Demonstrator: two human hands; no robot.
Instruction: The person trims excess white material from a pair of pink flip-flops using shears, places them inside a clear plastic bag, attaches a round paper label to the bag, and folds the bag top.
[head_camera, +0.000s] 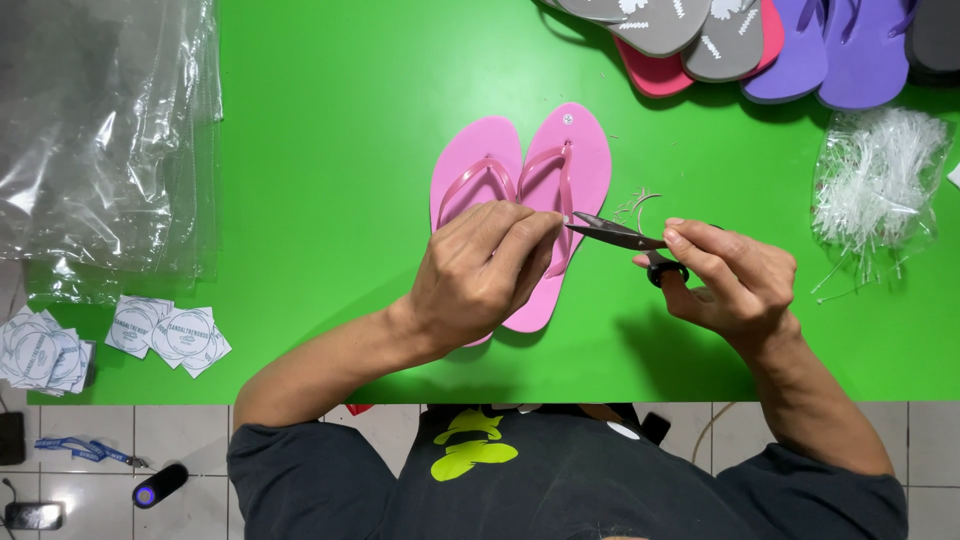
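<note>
We see a bright green table (300, 150) filling most of the frame, evenly lit, with soft shadows falling toward its lower edge. Along the bottom of the frame we see a floor of pale square tiles (180, 440) with dark grout lines, showing at lower left and again at the lower right corner.

plastic bags (105, 130), round labels (165, 335) (stacked) — purple sandals (835, 50)

Clear plastic bags (105, 140) far left; round-print white labels (165, 335) below.
</note>
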